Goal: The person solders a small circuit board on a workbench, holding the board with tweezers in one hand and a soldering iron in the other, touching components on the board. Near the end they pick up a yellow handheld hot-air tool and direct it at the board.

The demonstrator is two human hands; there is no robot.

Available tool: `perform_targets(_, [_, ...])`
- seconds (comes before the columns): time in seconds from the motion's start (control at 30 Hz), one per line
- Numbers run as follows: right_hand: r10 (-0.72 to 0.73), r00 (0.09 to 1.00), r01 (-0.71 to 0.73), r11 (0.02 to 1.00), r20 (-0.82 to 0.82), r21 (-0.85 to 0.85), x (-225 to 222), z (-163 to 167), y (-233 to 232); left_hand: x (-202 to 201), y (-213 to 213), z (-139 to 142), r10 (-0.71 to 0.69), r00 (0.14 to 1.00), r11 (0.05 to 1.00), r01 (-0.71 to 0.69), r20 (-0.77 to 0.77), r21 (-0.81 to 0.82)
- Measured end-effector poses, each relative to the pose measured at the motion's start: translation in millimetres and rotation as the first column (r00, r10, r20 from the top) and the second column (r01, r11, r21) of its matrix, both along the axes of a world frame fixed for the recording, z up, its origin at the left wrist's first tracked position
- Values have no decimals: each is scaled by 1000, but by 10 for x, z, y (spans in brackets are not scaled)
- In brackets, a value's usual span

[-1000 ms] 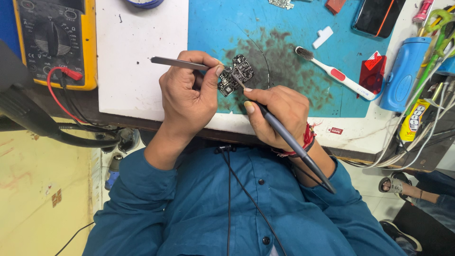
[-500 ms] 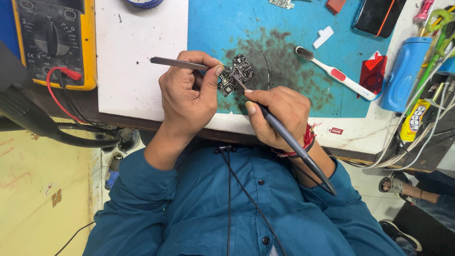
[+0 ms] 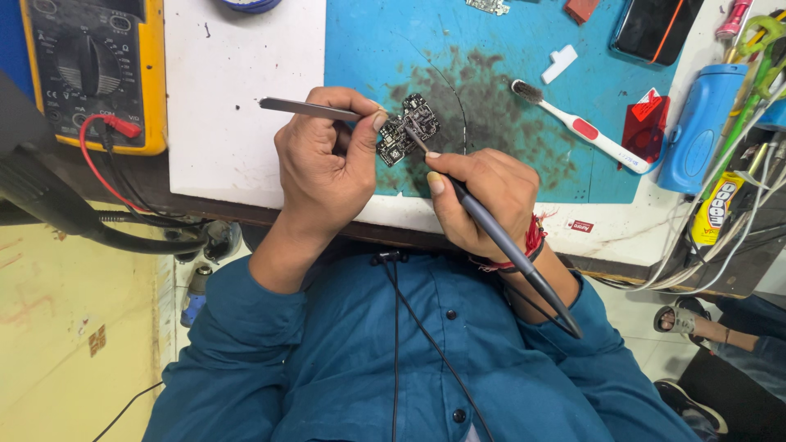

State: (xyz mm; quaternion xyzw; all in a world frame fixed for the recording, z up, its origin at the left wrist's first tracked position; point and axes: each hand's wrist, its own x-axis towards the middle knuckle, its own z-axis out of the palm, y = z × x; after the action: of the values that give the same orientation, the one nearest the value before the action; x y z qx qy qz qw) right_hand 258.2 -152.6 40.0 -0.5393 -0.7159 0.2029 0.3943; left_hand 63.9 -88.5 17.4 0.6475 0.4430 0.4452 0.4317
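L hand (image 3: pixel 323 164) gripping tweezers (image 3: pixel 307 108), fingers closed | R hand (image 3: pixel 483 192) pinching iron (image 3: pixel 491 233), tip touching board (image 3: pixel 409 128) | toothbrush (image 3: pixel 581 127) lying right of board

The tweezers (image 3: pixel 307 108) look like dull bare metal. The small circuit board (image 3: pixel 409 129) is matt black with tiny shiny specks. The soldering iron (image 3: pixel 508 245) has a smooth grey plastic grip. The blue mat (image 3: pixel 393 49) looks rubbery, matt and soot-stained. The toothbrush (image 3: pixel 585 131) is glossy white plastic. The shirt (image 3: pixel 344 360) is soft teal cloth.
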Motion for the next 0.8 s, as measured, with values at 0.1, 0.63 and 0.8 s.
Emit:
perform_targets(0.1, [-1, 1000, 1, 1000, 1, -1, -1, -1, -3, 6, -2, -1, 1, 1000, 1000, -1, 0, 5])
perform_targets(0.63, [-14, 1000, 14, 1000, -10, -1, -4, -8, -7, 4, -3, -6, 4, 1000, 1000, -4, -2, 11])
perform_targets(0.8, [-31, 999, 31, 999, -13, 6, -4, -11, -8, -1, 1, -10, 3, 1000, 1000, -3, -6, 18])
